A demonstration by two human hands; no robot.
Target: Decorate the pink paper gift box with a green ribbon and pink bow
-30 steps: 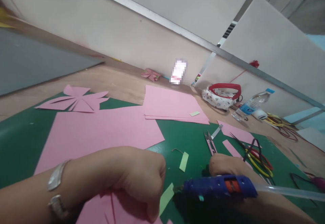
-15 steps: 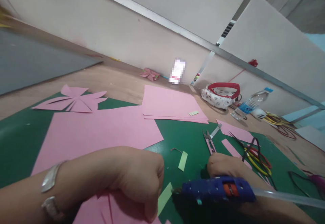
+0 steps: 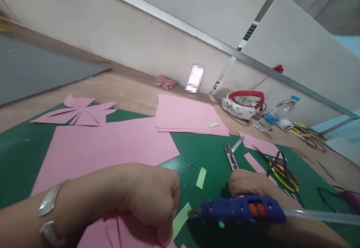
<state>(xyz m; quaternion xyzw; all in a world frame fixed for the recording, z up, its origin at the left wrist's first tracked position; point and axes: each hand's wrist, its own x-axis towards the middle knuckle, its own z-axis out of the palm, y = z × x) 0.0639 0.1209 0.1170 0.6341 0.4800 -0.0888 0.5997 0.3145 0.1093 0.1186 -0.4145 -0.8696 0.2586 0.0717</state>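
A white wall runs along the far side. Nearer, a green mat covers the table. On its left lies a pink sheet, with a pink stack farther right. The left hand is curled over a slit pink cutout at the near edge; whether its fingers pinch anything, I cannot tell. The right hand is closed around a blue glue gun, near right, its grip hidden and nozzle pointing left. Far right stand a pouch and, beside it, a bottle. Scissors lie right of the right hand, snips just beyond it. A green strip sticks out beside the left fingers, its tip at the nozzle.
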